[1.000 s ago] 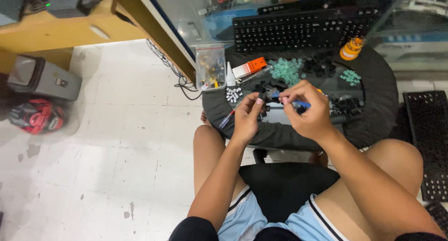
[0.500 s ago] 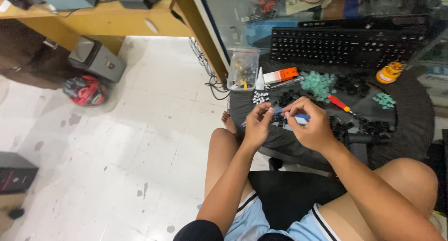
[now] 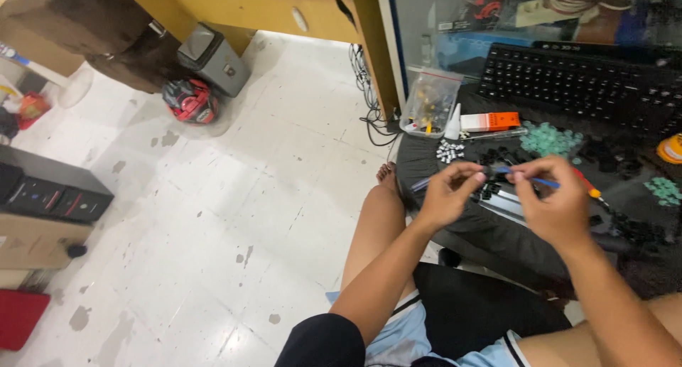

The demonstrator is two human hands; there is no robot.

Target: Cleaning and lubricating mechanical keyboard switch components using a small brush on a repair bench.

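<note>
**Two hands working a small dark piece over a cluttered round table**

Seen from above, a seated person's left hand [image 3: 447, 193] is closed, fingertips pinching a small dark piece [image 3: 486, 171]. The right hand [image 3: 558, 203], just beside it, is closed around a thin blue tool [image 3: 540, 183] whose tip meets that piece between the two hands. Both hands hover over a dark-covered table [image 3: 455, 228]. Just beyond the hands lie scattered black keycaps [image 3: 501, 156], a pile of pale green parts [image 3: 550, 138] and a cluster of small white parts [image 3: 449, 151]. Farther beyond sit a black keyboard [image 3: 582, 86], an orange box [image 3: 491, 120] and a clear plastic bag [image 3: 430, 103]. A red-handled screwdriver [image 3: 587, 186] lies close behind the right hand.
</note>
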